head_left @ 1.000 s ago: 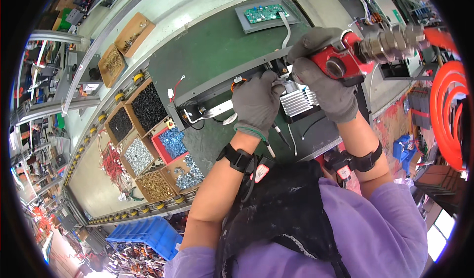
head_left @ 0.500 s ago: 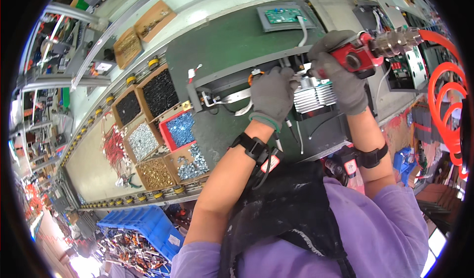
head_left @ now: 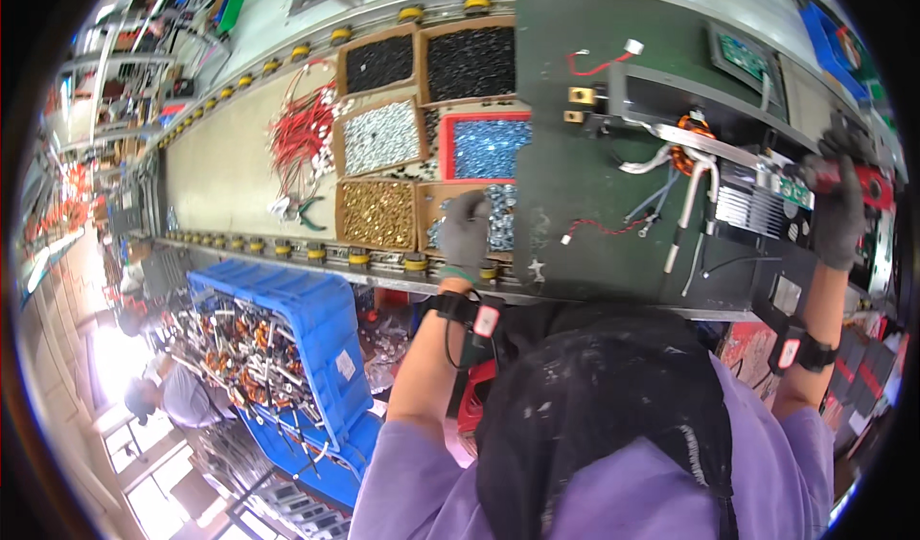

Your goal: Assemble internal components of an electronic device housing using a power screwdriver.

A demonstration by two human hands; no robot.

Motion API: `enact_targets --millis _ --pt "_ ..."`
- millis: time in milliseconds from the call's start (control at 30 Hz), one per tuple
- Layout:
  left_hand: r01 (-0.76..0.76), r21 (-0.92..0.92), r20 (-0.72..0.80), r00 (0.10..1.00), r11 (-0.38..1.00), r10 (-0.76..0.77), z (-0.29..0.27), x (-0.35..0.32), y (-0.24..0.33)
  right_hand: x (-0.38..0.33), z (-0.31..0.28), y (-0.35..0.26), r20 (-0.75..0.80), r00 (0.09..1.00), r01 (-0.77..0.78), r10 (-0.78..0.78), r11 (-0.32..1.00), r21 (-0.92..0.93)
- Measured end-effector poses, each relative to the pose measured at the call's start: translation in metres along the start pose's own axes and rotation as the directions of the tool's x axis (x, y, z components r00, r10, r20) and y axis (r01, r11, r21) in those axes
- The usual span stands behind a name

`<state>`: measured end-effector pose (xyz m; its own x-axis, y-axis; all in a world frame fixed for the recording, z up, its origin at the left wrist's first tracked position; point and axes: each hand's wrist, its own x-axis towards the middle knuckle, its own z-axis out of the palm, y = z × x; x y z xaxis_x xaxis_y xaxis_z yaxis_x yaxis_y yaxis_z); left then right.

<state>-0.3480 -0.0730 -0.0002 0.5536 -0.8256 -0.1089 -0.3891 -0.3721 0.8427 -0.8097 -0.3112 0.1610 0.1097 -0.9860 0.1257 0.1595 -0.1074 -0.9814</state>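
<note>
The left hand (head_left: pixel 467 229), gloved in grey, reached into a cardboard tray of silver screws (head_left: pixel 484 222), fingers curled down among them; whether they pinched any could not be told. The right hand (head_left: pixel 837 209) wrapped its fingers round a red power screwdriver (head_left: pixel 867 185) beside the finned metal unit (head_left: pixel 752 209). A red-rimmed tray of blue parts (head_left: pixel 487 147) sat just above the screws.

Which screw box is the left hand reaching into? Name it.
The left hand is in the bottom-right box of silvery screws, beside the brass screw box and below the red-rimmed box.

Trays of screws (head_left: pixel 422 137) left of the panel (head_left: pixel 575 195) on the bench, crate (head_left: pixel 287 348) below.
</note>
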Motion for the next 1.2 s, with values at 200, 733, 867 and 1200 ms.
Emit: enact_targets --millis 200,733,867,1200 --pt "0.438 0.508 -0.254 0.899 0.741 -0.357 -0.101 0.031 -0.101 -0.024 -0.015 -0.045 -0.067 0.998 -0.01 0.01 1.0 -0.009" --pt "-0.139 0.837 0.235 0.965 0.529 -0.118 0.033 0.129 -0.014 -0.109 0.052 -0.096 -0.276 0.929 0.169 -0.248 0.945 -0.281" --pt "-0.193 0.8 0.254 0.967 0.568 -0.029 0.026 0.122 -0.023 -0.113 0.048 -0.091 -0.23 0.962 0.112 -0.146 0.981 -0.157" --pt "0.357 0.625 -0.376 0.917 0.694 -0.133 -0.068 0.088 -0.079 -0.096 0.057 -0.087 -0.116 0.981 0.138 -0.153 0.982 -0.13"
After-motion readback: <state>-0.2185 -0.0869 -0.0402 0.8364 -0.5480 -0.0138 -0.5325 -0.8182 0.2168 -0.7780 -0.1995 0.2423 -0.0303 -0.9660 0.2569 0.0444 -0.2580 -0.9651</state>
